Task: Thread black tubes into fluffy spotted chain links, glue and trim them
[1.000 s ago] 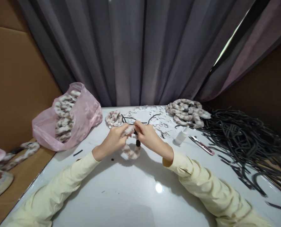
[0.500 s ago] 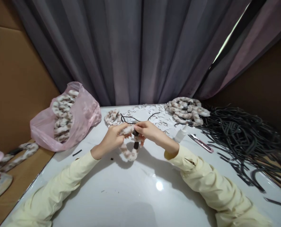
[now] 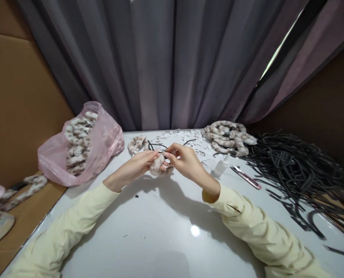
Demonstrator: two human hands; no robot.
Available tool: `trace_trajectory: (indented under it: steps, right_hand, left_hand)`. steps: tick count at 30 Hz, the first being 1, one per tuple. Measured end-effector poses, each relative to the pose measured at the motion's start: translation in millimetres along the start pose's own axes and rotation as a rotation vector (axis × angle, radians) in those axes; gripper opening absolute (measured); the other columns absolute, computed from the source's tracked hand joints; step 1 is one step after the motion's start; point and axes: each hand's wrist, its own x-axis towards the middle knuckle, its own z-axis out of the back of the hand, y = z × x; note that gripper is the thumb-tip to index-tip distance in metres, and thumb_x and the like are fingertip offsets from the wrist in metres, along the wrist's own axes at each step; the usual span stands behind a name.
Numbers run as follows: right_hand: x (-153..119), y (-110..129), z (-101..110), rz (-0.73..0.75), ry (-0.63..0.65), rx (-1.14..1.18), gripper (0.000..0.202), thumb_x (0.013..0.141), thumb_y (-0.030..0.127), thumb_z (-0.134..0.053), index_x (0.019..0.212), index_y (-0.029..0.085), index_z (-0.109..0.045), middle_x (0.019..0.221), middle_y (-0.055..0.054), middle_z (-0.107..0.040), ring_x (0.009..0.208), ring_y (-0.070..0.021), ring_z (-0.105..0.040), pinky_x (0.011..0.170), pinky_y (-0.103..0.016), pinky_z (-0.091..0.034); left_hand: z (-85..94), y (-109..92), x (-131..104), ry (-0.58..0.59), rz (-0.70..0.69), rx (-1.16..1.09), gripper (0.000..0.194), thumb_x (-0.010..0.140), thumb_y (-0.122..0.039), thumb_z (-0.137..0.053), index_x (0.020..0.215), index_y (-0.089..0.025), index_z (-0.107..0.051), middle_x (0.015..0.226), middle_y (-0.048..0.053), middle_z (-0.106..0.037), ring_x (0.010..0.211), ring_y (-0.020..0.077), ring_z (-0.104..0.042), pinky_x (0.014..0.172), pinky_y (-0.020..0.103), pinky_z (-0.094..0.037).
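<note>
One furry loop (image 3: 157,168) was pinched from both sides by left hand (image 3: 141,162) and right hand (image 3: 186,160), presumably to steady it.

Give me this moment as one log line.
Left hand: holds furry loop | Right hand: fingertips at loop's upper edge | Right side: white bottle, cutter, black cords | Left side: pink bag
</note>
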Motion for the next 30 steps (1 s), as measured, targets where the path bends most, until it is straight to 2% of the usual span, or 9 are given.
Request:
trace_trajectory:
  steps: [2,4,7,9,13,17,22,24,30]
  right_hand:
    - [-2.2,-0.4,-2.6,0.11,-0.056,-0.067,0.008,0.08,0.016,-0.057,0.072,0.016,-0.058,0.066,0.0,-0.06,0.058,-0.0107,-0.052,0.056,-0.021,-0.039]
    - [-4.0,-1.2,-5.2,0.195,-0.086,-0.065,0.008,0.081,0.015,-0.056,0.073,0.016,-0.058,0.068,-0.001,-0.059,0.062,-0.0115,-0.052,0.057,-0.021,-0.039]
    - [-6.0,-2.1,-7.8,0.276,-0.119,-0.008,0.009,0.083,0.017,-0.054,0.074,0.016,-0.057,0.074,-0.004,-0.059,0.068,-0.0129,-0.053,0.057,-0.021,-0.041]
    - [-7.0,-2.4,-8.7,0.302,-0.14,0.039,0.009,0.084,0.017,-0.053,0.075,0.017,-0.057,0.079,-0.005,-0.059,0.071,-0.0133,-0.055,0.058,-0.021,-0.042]
    - [-7.6,-4.5,-10.7,0.326,-0.171,0.142,0.011,0.083,0.015,-0.051,0.076,0.017,-0.059,0.085,-0.006,-0.061,0.077,-0.0146,-0.058,0.062,-0.023,-0.047]
    - [-6.0,-8.2,-12.3,0.304,-0.171,0.236,0.012,0.082,0.015,-0.051,0.077,0.018,-0.062,0.09,-0.007,-0.062,0.081,-0.0156,-0.06,0.066,-0.027,-0.05]
    - [-5.9,-6.9,-10.7,0.342,-0.216,0.181,0.014,0.08,0.009,-0.053,0.078,0.018,-0.064,0.088,-0.006,-0.065,0.079,-0.015,-0.061,0.064,-0.026,-0.049]
    - [-7.2,-5.0,-9.7,0.367,-0.237,0.153,0.016,0.079,0.007,-0.052,0.078,0.018,-0.063,0.088,-0.005,-0.066,0.08,-0.0149,-0.062,0.066,-0.026,-0.048]
    - [-10.3,-2.6,-9.7,0.474,-0.209,0.094,0.015,0.084,0.008,-0.05,0.081,0.018,-0.06,0.093,-0.006,-0.065,0.079,-0.0135,-0.062,0.069,-0.026,-0.049]
  left_hand:
    - [1.6,0.5,1.6,0.098,0.093,-0.193,0.033,0.085,-0.042,-0.048,0.078,-0.012,-0.062,0.071,0.006,-0.058,0.071,0.0156,-0.056,0.067,0.027,-0.045]
    - [3.6,0.3,1.9,0.158,0.175,-0.263,0.029,0.081,-0.039,-0.054,0.072,-0.012,-0.063,0.061,0.001,-0.05,0.061,0.0119,-0.05,0.062,0.025,-0.042]
    - [6.7,-1.2,0.6,0.17,0.217,-0.254,0.03,0.079,-0.039,-0.057,0.062,-0.014,-0.059,0.051,-0.004,-0.037,0.047,0.0075,-0.03,0.049,0.023,-0.033]
    - [8.1,-2.1,-0.4,0.146,0.207,-0.254,0.032,0.078,-0.039,-0.058,0.057,-0.015,-0.053,0.051,-0.004,-0.036,0.046,0.0071,-0.024,0.047,0.024,-0.028]
    - [7.2,-3.2,-2.1,0.128,0.172,-0.203,0.037,0.079,-0.04,-0.056,0.052,-0.016,-0.047,0.051,-0.003,-0.036,0.047,0.0076,-0.026,0.047,0.024,-0.023]
    - [1.8,-4.3,-4.7,0.083,0.077,-0.126,0.037,0.081,-0.039,-0.053,0.052,-0.015,-0.046,0.054,-0.003,-0.04,0.048,0.0073,-0.03,0.047,0.024,-0.019]
    - [-3.6,-5.5,-9.4,-0.065,-0.102,0.138,0.037,0.085,-0.036,-0.048,0.055,-0.015,-0.049,0.054,-0.004,-0.041,0.049,0.0071,-0.032,0.049,0.023,-0.023]
    - [-3.7,-6.3,-10.2,-0.086,-0.125,0.181,0.035,0.086,-0.035,-0.047,0.057,-0.015,-0.052,0.054,-0.004,-0.042,0.049,0.0072,-0.033,0.05,0.023,-0.025]
    - [2.5,-6.9,-5.5,0.066,0.004,-0.188,0.033,0.086,-0.036,-0.047,0.074,-0.012,-0.066,0.071,0.004,-0.057,0.055,0.0091,-0.043,0.056,0.025,-0.034]
